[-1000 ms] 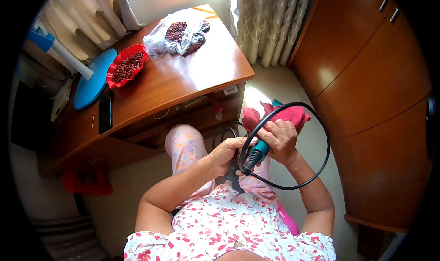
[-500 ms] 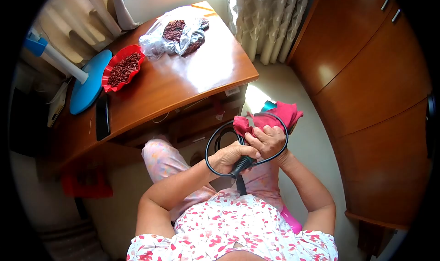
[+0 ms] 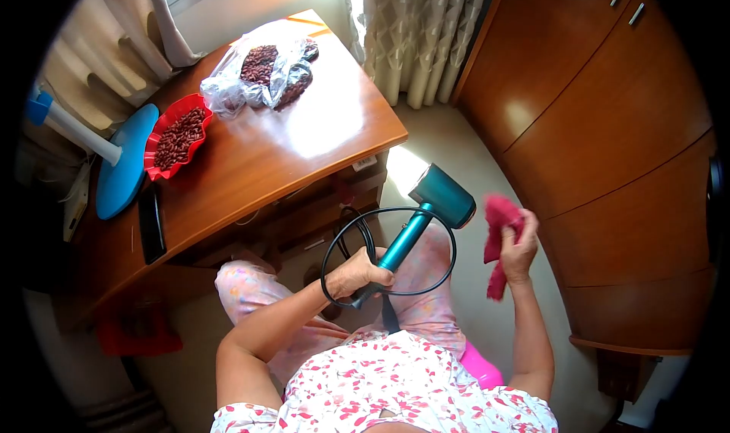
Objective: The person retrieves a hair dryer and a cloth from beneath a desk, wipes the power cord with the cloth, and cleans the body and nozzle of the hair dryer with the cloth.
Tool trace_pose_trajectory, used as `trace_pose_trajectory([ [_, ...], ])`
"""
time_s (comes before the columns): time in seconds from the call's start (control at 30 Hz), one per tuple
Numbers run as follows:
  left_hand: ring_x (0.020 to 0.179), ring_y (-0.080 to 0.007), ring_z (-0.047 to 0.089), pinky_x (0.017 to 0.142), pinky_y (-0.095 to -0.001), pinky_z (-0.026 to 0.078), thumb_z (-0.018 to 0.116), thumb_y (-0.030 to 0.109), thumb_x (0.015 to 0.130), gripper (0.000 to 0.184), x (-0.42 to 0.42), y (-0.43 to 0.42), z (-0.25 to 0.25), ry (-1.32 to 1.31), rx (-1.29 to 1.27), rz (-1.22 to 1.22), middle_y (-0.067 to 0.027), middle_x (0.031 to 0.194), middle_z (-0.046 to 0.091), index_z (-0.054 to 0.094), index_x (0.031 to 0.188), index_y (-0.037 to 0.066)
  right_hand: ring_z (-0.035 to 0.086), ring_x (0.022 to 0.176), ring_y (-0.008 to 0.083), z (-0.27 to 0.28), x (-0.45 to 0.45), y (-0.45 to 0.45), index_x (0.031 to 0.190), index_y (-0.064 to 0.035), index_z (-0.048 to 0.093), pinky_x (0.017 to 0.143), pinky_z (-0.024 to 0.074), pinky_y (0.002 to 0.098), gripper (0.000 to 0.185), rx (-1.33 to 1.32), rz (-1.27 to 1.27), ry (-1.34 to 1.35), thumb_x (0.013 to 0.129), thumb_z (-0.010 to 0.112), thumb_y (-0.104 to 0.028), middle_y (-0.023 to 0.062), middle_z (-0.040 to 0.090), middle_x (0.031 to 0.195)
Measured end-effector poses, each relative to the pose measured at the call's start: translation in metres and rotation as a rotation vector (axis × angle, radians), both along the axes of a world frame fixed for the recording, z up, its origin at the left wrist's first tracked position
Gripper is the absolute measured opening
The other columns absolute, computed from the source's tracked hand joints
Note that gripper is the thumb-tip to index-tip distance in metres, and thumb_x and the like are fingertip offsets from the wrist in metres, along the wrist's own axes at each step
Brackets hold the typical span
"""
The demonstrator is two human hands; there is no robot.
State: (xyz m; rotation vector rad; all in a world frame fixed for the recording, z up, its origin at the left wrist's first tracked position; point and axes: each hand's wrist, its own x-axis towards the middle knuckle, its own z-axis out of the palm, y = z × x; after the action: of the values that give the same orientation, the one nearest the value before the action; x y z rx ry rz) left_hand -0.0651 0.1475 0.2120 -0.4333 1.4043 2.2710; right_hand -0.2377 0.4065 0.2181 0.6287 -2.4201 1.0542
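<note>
Plainly, the left hand (image 3: pixel 359 272) carried the hair dryer (image 3: pixel 405 240), its fingers wrapped round the lower end of the green handle. The right hand (image 3: pixel 518 249) was well apart from it, partly closed on a red cloth (image 3: pixel 499 224), pinching the middle between thumb and fingers while one end hung loose below. The dryer was in front of the person, over the right leg (image 3: pixel 426 311), with its head tilted up and away from the body. A black cord (image 3: pixel 369 240) ran from the handle in coils, and one wide loop of it ringed the left hand and most of the handle as seen from above.

Handling the pair well seemed to call for a firm left grip, because the head looked like the heavier end and the hold was low; a grasp nearer the head would likely have steadied it. The wide loop was best kept off the wrist and out of the cloth's path, so that nothing snagged. Gathering the loose end of the cloth into the right palm would have given better control.

Past the hands, the table (image 3: pixel 319 167) bore a red bowl (image 3: pixel 199 135) of dark beans (image 3: pixel 179 139) and a plastic bag (image 3: pixel 228 91) with more beans.
</note>
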Motion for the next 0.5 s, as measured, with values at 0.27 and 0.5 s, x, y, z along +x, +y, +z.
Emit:
trace_pose_trajectory([
  [0.27, 0.057, -0.0068, 0.048, 0.050, -0.0215, 0.040, 0.069, 0.017, 0.063, 0.031, -0.001, 0.030, -0.008, 0.281, -0.376, 0.021, 0.0006, 0.065, 0.049, 0.053, 0.083, 0.000, 0.054, 0.091, 0.0193, 0.086, 0.000, -0.008, 0.107, 0.0015, 0.045, 0.079, 0.0456, 0.0328, 0.032, -1.202, -0.187, -0.247, 0.090, 0.050, -0.025, 0.0124, 0.056, 0.097],
  [0.5, 0.055, -0.0075, 0.041, 0.048, -0.0238, 0.035, 0.068, 0.013, 0.064, 0.025, 0.000, 0.049, 0.010, 0.444, -0.399, -0.003, 0.0012, 0.062, 0.044, 0.054, 0.077, -0.002, 0.044, 0.110, 0.0300, 0.045, 0.034, -0.058, 0.119, -0.0041, 0.041, 0.097, 0.0311, 0.0414, 0.042, -0.315, 0.265, 0.225, 0.092, 0.041, -0.037, 0.0142, 0.046, 0.124],
])
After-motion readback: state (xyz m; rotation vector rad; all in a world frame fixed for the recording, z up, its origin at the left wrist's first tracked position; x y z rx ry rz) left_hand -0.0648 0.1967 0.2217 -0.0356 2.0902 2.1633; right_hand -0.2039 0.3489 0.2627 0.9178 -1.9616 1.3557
